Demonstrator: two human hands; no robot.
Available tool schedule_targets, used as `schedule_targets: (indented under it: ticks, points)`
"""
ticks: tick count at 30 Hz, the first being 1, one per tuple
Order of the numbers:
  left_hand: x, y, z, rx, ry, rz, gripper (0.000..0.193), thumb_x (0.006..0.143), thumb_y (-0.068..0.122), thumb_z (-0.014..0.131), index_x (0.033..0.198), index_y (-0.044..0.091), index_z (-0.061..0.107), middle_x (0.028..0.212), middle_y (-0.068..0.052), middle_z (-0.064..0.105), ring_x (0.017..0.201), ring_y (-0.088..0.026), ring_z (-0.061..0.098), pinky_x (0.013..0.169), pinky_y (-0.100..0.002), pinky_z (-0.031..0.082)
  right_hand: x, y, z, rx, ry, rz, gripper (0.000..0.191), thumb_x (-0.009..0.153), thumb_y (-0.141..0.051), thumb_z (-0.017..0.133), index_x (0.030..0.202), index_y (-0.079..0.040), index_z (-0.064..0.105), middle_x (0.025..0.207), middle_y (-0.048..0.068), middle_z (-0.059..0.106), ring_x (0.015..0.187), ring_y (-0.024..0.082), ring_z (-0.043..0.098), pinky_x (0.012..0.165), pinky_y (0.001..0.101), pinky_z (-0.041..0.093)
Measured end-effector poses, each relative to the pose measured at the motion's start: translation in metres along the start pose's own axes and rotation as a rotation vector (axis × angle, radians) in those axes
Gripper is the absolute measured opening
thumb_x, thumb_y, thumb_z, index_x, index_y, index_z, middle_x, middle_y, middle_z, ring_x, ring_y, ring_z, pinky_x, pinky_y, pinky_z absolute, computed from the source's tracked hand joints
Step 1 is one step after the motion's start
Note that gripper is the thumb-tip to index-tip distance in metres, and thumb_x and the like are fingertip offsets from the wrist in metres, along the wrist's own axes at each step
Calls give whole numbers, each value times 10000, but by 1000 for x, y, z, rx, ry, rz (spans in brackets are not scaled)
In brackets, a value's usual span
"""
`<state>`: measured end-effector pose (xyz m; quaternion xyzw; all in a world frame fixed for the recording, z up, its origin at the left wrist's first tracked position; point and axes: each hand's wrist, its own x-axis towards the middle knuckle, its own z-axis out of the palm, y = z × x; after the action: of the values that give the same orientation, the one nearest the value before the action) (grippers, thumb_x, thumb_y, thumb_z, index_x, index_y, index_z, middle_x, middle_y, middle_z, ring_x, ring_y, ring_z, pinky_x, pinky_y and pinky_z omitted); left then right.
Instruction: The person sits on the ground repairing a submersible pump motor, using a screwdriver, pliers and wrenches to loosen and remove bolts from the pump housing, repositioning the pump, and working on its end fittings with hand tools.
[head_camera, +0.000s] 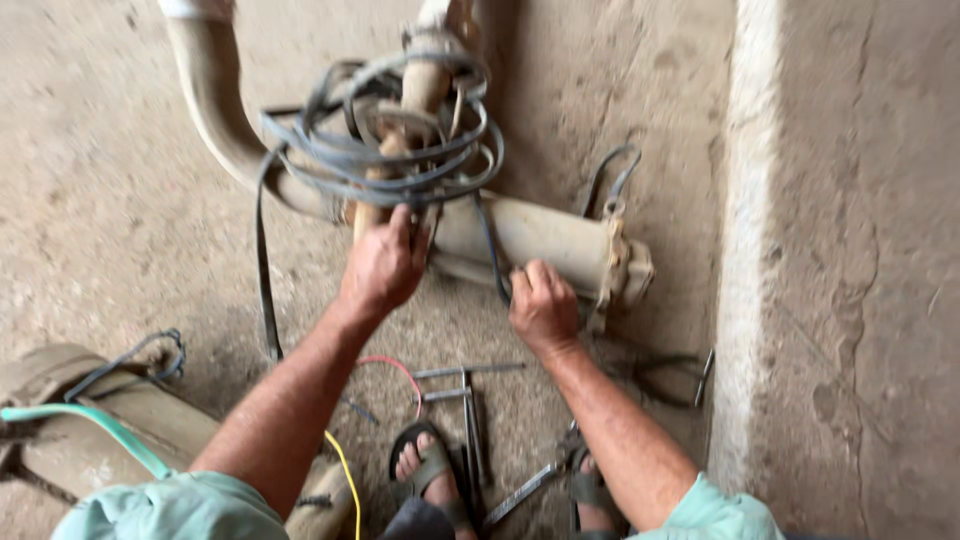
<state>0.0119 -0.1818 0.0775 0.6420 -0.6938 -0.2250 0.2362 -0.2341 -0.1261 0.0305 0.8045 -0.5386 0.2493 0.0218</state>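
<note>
A dirt floor (120, 200) fills most of the head view, with a pale raised strip (755, 250) running up the right side. On the floor lies a large, mud-coated pipe assembly (540, 240): a curved pipe section comes down from the top left and joins a horizontal cylinder ending in a flange at the right. A coil of grey cable (385, 150) is looped loosely over the upright part of the assembly, with one strand hanging down to the floor at the left. A second mud-coated cylinder (100, 420) lies at the lower left, a green hose (100, 425) across it. The left hand (383, 265) rests against the assembly just under the coil, fingers curled onto it and the cable. The right hand (543, 305) is closed in a fist against the cylinder's lower edge; what it grips cannot be told. Metal hand tools (470, 400) lie between the sandalled feet (428, 470), beside thin red and yellow wires (400, 372)
</note>
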Motion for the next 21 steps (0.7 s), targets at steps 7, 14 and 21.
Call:
schedule_targets:
  ticks: [7,14,21]
  points:
    - [24,6,1,23,-55,-98,335,1016,365,552,1079,39,596,819,-265,708,805,-471,686,738,-578,532,10,2,4,-55,-24,10,74,779,-53,580,773,-68,508,819,134,507,745,338,599,608,477,527]
    - [18,-1,-1,-1,25,3,334,1030,364,537,1094,41,594,801,-255,726,821,-455,697,799,-558,537,12,-7,-11,-143,75,-69,254,888,-65,613,1112,-30,728,999,95,630,868,254,595,738,391,534]
    - [-42,-18,-4,-168,13,1,225,1020,308,545,1141,118,544,851,-210,736,754,-431,712,623,-527,558,16,-10,-15,-130,-15,-107,241,796,-82,634,1011,-46,739,984,70,648,932,271,602,793,433,507]
